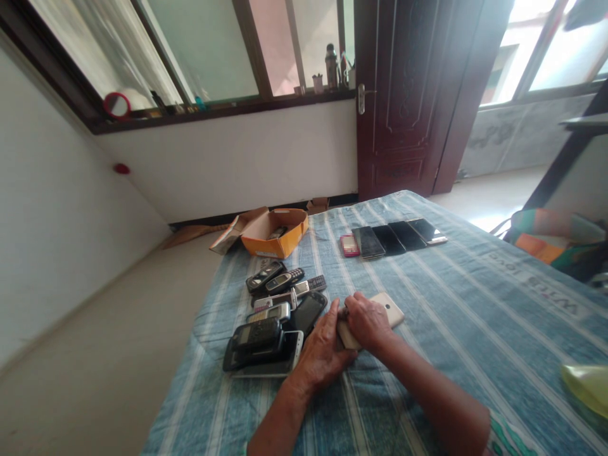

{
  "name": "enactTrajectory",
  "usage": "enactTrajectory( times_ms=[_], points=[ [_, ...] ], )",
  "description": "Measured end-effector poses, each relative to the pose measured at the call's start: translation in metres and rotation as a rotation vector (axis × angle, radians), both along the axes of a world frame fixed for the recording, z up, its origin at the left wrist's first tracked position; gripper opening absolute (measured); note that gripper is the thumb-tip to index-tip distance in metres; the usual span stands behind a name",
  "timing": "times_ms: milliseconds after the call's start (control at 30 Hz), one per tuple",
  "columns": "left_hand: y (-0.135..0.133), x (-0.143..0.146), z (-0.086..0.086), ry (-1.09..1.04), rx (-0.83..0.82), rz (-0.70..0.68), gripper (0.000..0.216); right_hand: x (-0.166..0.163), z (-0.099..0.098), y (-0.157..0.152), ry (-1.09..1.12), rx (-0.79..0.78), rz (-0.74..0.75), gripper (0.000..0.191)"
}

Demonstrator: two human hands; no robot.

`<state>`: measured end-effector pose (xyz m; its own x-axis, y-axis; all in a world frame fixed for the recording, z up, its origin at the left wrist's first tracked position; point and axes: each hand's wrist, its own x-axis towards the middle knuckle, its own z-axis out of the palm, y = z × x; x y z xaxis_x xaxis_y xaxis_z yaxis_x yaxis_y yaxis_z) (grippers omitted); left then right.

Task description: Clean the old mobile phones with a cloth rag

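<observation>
A white smartphone lies back side up on the blue striped tablecloth. My right hand rests on top of it with fingers curled over its middle. My left hand grips the phone's near end, fingers closed around it. Just left of my hands lies a heap of several old mobile phones, some stacked on each other.
A row of several dark smartphones and a small pink phone lie further back. An orange cardboard box stands at the table's far left corner. A yellow-green object is at the right edge. A brown door stands behind.
</observation>
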<state>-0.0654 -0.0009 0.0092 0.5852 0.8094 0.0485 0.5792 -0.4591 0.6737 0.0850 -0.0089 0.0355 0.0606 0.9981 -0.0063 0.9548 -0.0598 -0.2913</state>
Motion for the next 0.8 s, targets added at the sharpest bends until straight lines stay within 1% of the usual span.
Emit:
enactTrajectory(
  times_ms=[100,167,367,567,700,800],
  points=[
    [0.0,0.0,0.001,0.007,-0.013,0.01,0.101,0.003,0.001,0.0,-0.023,0.004,-0.009,0.029],
    [0.0,0.0,0.001,0.002,-0.02,0.011,0.1,0.002,0.002,-0.003,-0.034,0.011,0.007,0.028],
    [0.0,-0.002,0.0,-0.043,-0.032,-0.002,0.098,-0.006,0.003,-0.012,-0.091,0.066,0.166,0.023],
    [0.0,0.0,0.002,-0.053,-0.03,0.005,0.097,-0.005,0.003,-0.006,-0.14,0.062,0.24,0.026],
    [0.0,0.001,0.002,-0.055,-0.016,0.012,0.098,-0.004,0.001,-0.004,-0.163,0.082,0.309,0.026],
    [0.0,0.001,0.003,-0.042,-0.018,0.016,0.097,-0.002,-0.001,-0.003,-0.188,0.095,0.334,0.026]
  ],
)
